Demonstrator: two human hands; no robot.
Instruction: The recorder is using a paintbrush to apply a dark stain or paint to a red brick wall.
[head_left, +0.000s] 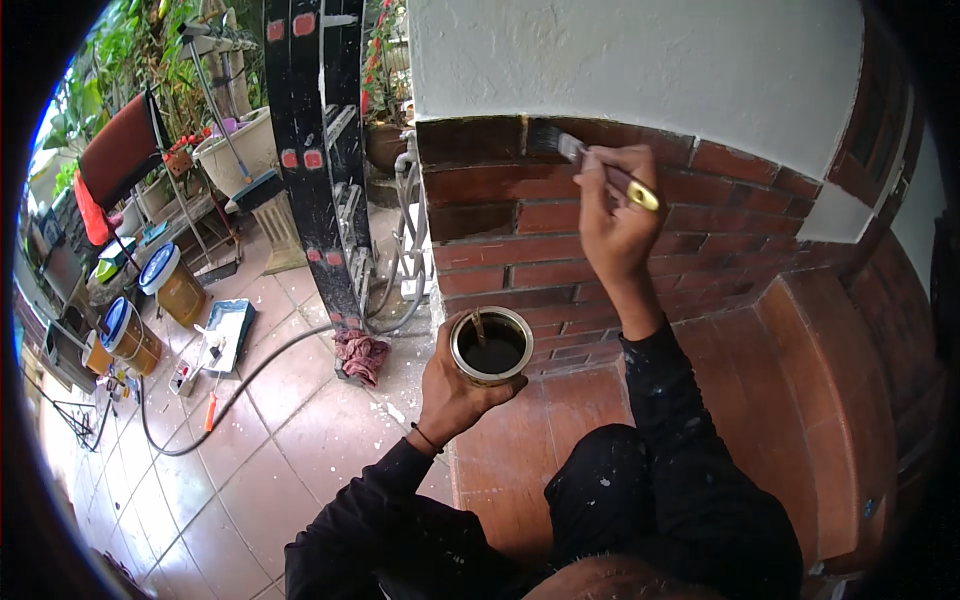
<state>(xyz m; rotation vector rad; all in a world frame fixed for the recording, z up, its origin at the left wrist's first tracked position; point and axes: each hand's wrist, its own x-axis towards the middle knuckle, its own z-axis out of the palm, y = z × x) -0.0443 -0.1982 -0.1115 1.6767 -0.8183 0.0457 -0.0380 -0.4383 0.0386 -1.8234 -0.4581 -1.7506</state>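
Note:
My left hand [452, 392] is wrapped round a small open metal can [491, 346] with dark liquid inside. A thin stick or drip mark shows at the can's inner wall; I cannot tell which. In my right hand [618, 215] is a paintbrush [572, 149], gripped by its handle, whose end looks yellow. The dark bristles touch the upper row of the brick facing [560, 190], just under the white wall [630, 70]. Bricks at the upper left look darker and wetter than the redder ones to the right.
A black ladder [312, 170] stands left of the wall, with a crumpled cloth [361, 357] at its foot. Two lidded buckets [175, 290], a paint tray [231, 335] and a hose [270, 395] are on the tiled floor. A curved brown step [800, 370] lies to the right.

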